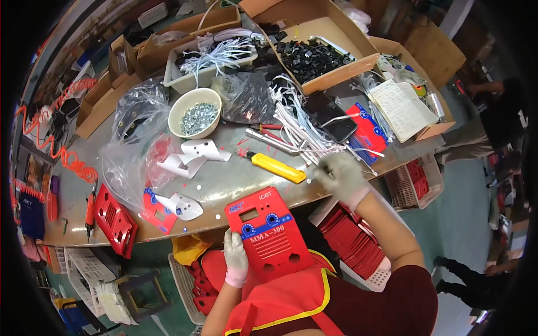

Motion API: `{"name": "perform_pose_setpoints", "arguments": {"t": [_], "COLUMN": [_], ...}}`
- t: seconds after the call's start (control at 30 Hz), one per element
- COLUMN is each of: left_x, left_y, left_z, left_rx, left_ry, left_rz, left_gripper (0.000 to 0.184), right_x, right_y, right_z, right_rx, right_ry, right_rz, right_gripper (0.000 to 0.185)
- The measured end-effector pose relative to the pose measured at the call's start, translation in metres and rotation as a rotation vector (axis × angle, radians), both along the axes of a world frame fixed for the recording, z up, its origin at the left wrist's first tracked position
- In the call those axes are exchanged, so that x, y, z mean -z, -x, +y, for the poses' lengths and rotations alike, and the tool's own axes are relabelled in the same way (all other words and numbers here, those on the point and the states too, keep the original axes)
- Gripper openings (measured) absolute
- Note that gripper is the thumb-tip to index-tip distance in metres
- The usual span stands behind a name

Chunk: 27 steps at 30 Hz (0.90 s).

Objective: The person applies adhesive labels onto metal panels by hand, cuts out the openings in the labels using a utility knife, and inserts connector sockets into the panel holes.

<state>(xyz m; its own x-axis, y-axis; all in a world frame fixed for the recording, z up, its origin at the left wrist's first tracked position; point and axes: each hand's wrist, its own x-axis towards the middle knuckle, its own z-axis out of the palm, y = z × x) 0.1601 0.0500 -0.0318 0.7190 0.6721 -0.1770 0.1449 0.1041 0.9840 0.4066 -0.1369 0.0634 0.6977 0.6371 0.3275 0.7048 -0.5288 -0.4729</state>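
Note:
A red panel (268,234) marked MMA-300, with a blue strip and several slots, rests tilted against the table's front edge and the lap. My left hand (235,256), in a pale glove, grips the panel's left edge. My right hand (343,178), gloved too, is raised over the table's edge, right of a yellow cutter knife (277,167); its fingers are smeared by motion. Behind the knife lie a metal tool (274,140) and a bundle of white cables (291,115).
A bowl of small metal parts (196,115), a carton of black pieces (316,59) and a notebook (402,109) stand farther back. Red panels (115,219) lie at left. Crates of red panels (356,243) flank the lap. A person (499,112) is at right.

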Motion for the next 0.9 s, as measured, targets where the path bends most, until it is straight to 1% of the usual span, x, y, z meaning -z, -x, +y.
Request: {"name": "perform_pose_setpoints", "arguments": {"t": [0.13, 0.17, 0.2, 0.23, 0.27, 0.33, 0.37, 0.4, 0.47, 0.5, 0.53, 0.57, 0.63, 0.67, 0.73, 0.77, 0.8, 0.83, 0.87, 0.9], "left_x": [-0.005, -0.014, -0.02, -0.014, -0.016, -0.022, -0.013, -0.014, -0.021, -0.019, -0.006, -0.007, -0.018, -0.019, -0.017, -0.018, -0.02, -0.023, -0.025, -0.015], "left_y": [0.002, 0.0, -0.002, -0.001, -0.001, -0.004, -0.002, -0.002, -0.004, -0.005, -0.002, -0.001, -0.001, -0.002, -0.005, -0.007, -0.01, -0.011, -0.008, -0.005], "left_z": [0.004, 0.001, 0.0, 0.0, -0.001, -0.003, -0.003, -0.004, -0.005, -0.007, -0.006, -0.007, -0.006, -0.004, -0.002, -0.001, 0.001, 0.002, 0.001, 0.002], "left_rx": [0.022, 0.02, 0.019, 0.008, -0.011, -0.023, -0.035, -0.048, -0.032, -0.063, -0.089, -0.082, -0.065, -0.066, -0.082, -0.09, -0.098, -0.07, -0.042, -0.076], "left_ry": [0.017, 0.018, 0.017, 0.036, 0.027, 0.031, 0.087, 0.078, 0.026, 0.077, 0.124, 0.045, -0.083, -0.098, -0.138, -0.145, -0.154, -0.19, -0.218, -0.116], "left_rz": [0.058, 0.053, 0.048, 0.067, 0.062, 0.107, 0.072, 0.066, 0.115, 0.097, 0.048, 0.068, 0.158, 0.157, 0.172, 0.184, 0.19, 0.222, 0.26, 0.237], "left_gripper": [0.031, 0.031, 0.03, 0.029, 0.029, 0.029, 0.03, 0.03, 0.031, 0.031, 0.031, 0.03, 0.029, 0.029, 0.028, 0.027, 0.027, 0.027, 0.027, 0.027], "right_x": [-0.044, -0.058, -0.059, -0.066, -0.073, -0.079, -0.082, -0.086, -0.092, -0.092, -0.09, -0.087, -0.078, -0.073, -0.065, -0.057, -0.052, -0.046, -0.038, -0.034], "right_y": [-0.043, -0.05, -0.062, -0.076, -0.091, -0.126, -0.146, -0.166, -0.205, -0.226, -0.249, -0.268, -0.297, -0.309, -0.327, -0.329, -0.334, -0.337, -0.335, -0.335], "right_z": [-0.011, -0.009, -0.006, -0.001, 0.006, 0.023, 0.033, 0.044, 0.069, 0.083, 0.098, 0.112, 0.14, 0.154, 0.181, 0.191, 0.199, 0.207, 0.214, 0.22], "right_rx": [0.192, 0.198, 0.178, 0.141, 0.104, 0.122, 0.125, 0.113, 0.124, 0.12, 0.154, 0.19, 0.217, 0.241, 0.142, 0.163, 0.156, 0.219, 0.277, 0.331], "right_ry": [-0.054, -0.066, -0.179, -0.198, -0.218, -0.263, -0.219, -0.23, 0.043, 0.026, 0.181, 0.335, 0.334, 0.357, 0.517, 0.561, 0.551, 0.638, 0.732, 0.728], "right_rz": [0.19, 0.177, 0.157, 0.053, -0.05, -0.083, -0.127, -0.131, -0.091, -0.093, -0.173, -0.253, -0.227, -0.195, -0.23, -0.292, -0.288, -0.299, -0.308, -0.365], "right_gripper": [0.029, 0.025, 0.019, 0.017, 0.018, 0.023, 0.026, 0.026, 0.029, 0.029, 0.03, 0.03, 0.032, 0.033, 0.034, 0.029, 0.029, 0.031, 0.036, 0.035]}}
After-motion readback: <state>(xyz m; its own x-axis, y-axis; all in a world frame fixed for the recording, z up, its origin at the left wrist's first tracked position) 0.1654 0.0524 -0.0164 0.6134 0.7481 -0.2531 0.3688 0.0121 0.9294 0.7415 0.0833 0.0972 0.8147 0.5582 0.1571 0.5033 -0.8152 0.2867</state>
